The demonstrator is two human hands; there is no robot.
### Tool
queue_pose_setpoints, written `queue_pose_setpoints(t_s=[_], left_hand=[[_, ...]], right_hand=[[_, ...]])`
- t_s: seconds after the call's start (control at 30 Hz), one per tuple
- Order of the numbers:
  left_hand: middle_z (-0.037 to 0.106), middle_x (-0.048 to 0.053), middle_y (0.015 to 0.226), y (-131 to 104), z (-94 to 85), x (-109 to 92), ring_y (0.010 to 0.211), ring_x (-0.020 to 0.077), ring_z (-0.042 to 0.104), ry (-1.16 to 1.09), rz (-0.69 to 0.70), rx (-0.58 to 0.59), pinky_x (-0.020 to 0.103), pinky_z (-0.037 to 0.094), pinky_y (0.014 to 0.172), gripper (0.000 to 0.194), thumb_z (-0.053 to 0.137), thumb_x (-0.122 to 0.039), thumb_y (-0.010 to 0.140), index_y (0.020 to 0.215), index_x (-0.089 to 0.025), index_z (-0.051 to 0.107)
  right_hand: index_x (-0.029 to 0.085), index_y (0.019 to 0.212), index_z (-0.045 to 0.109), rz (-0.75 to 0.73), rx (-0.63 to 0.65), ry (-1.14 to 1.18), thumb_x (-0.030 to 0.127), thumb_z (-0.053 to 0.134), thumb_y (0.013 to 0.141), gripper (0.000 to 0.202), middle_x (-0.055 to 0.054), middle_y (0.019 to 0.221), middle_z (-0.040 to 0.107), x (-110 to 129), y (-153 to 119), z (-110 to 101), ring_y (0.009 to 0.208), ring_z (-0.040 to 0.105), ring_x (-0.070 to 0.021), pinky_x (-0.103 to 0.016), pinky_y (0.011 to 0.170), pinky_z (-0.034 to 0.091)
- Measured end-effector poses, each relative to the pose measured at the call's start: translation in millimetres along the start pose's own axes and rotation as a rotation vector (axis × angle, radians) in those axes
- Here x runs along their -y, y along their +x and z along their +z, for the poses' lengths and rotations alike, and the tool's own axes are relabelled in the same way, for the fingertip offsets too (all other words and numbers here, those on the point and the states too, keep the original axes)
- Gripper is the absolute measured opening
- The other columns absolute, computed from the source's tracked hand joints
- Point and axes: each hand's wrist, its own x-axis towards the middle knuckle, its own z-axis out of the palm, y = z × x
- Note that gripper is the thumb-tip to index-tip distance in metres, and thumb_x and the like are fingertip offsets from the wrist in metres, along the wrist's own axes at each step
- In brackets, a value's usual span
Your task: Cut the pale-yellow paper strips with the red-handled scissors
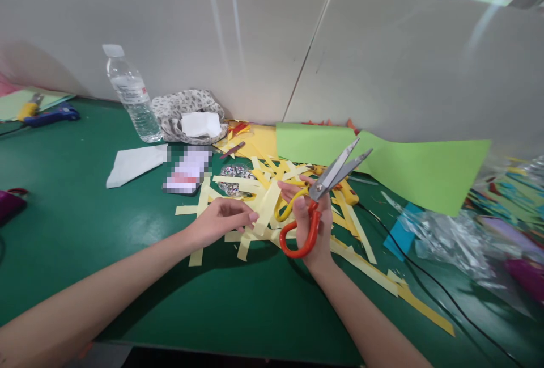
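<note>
My left hand (227, 220) pinches the lower end of a pale yellow paper strip (268, 209) between thumb and fingers. In my right hand (317, 226) are scissors (325, 186) with one red and one yellow handle loop; their blades point up and to the right, slightly parted. My right fingers also reach behind the upper part of the strip. Beneath both hands lies a loose pile of yellow strips (352, 260) on the green table. A round clear container of small beads (236, 178) sits behind my left hand, partly covered by strips.
At the back left stand a water bottle (134, 98) and a patterned pouch (170, 113). A phone (189, 170) lies near white paper (136, 163). Green paper (420, 169) spans the back right. Plastic wrapping (454, 243) and a black cord (425, 271) lie right; a blue tool (55, 114), far left.
</note>
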Motion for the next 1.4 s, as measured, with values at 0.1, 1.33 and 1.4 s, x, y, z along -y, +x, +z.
queue_pose_setpoints(t_s=[0.1, 1.33, 1.4], left_hand=[[0.065, 0.0, 0.063, 0, 1.4, 0, 0.06, 0.0094, 0.056, 0.036, -0.003, 0.021, 0.022, 0.044, 0.06, 0.019, 0.067, -0.035, 0.071, 0.068, -0.017, 0.068], [0.066, 0.003, 0.069, -5, 7.3, -1, 0.063, 0.0129, 0.059, 0.15, 0.074, 0.042, 0.025, 0.045, 0.057, 0.023, 0.062, -0.039, 0.074, 0.066, -0.017, 0.062], [0.063, 0.002, 0.061, -5, 6.7, -1, 0.058, 0.0115, 0.058, 0.143, 0.064, 0.039, 0.024, 0.045, 0.056, 0.03, 0.06, -0.038, 0.076, 0.057, -0.016, 0.055]], right_hand=[[0.027, 0.11, 0.043, 0.007, -0.018, -0.02, 0.042, 0.055, 0.081, 0.035, -0.006, 0.104, 0.066, 1, 0, 0, 0.088, 0.064, -0.0199, -0.039, 0.076, 0.051], [0.024, 0.09, 0.045, 0.278, 0.009, 0.106, 0.023, 0.08, 0.052, 0.052, 0.01, 0.062, 0.054, 3, 7, 6, 0.057, 0.054, -0.0096, -0.027, 0.06, 0.049], [0.024, 0.089, 0.044, 0.3, -0.018, 0.124, 0.025, 0.081, 0.05, 0.053, 0.009, 0.063, 0.054, 4, 8, 6, 0.058, 0.054, -0.0097, -0.027, 0.063, 0.05]])
